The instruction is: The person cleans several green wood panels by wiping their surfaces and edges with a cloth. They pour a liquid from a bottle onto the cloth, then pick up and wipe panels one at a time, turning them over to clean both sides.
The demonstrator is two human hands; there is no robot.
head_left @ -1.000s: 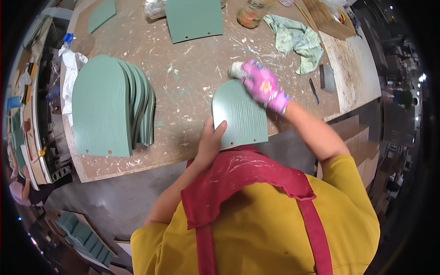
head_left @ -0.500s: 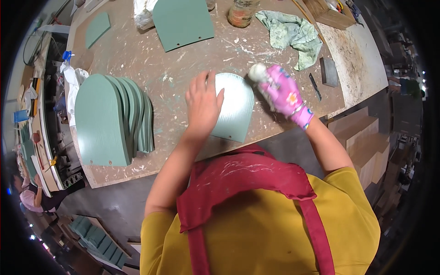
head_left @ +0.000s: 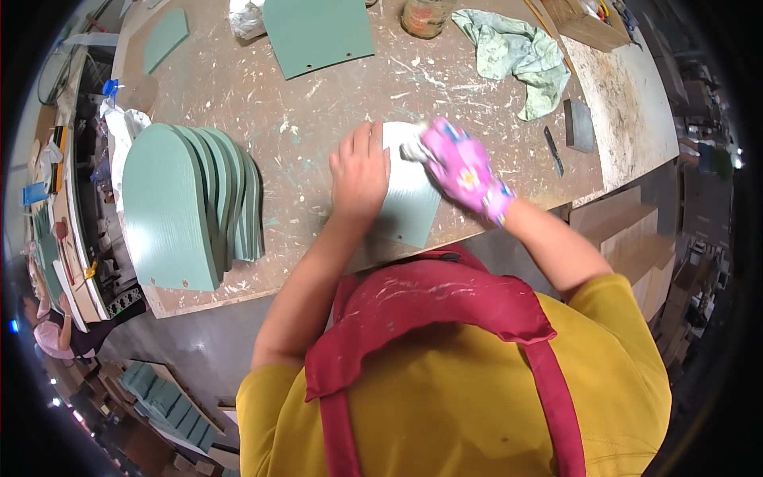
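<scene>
On the table's front part lies a sage-green, arch-topped panel [head_left: 407,213], with a bright sheen over its upper half and a small hole near its straight lower edge. My bare left hand [head_left: 359,171] rests over the panel's left edge, fingers stretched forward and thumb along the panel. In a pink flowered glove, my right hand [head_left: 461,165] is closed on a wad of white cloth [head_left: 412,149]. The wad is at the panel's upper right, blurred by motion. Contact with the surface is hard to make out.
Several matching panels [head_left: 168,207] lean in an overlapping stack at left. Another green panel [head_left: 319,36], a jar [head_left: 425,17] and a stained rag [head_left: 517,57] lie farther back. A dark block [head_left: 579,126] and a knife [head_left: 553,151] are at right.
My right hand has swept left with the wad, from beside the panel onto its upper right part. My left hand has shifted slightly right and stays at the panel's left edge.
</scene>
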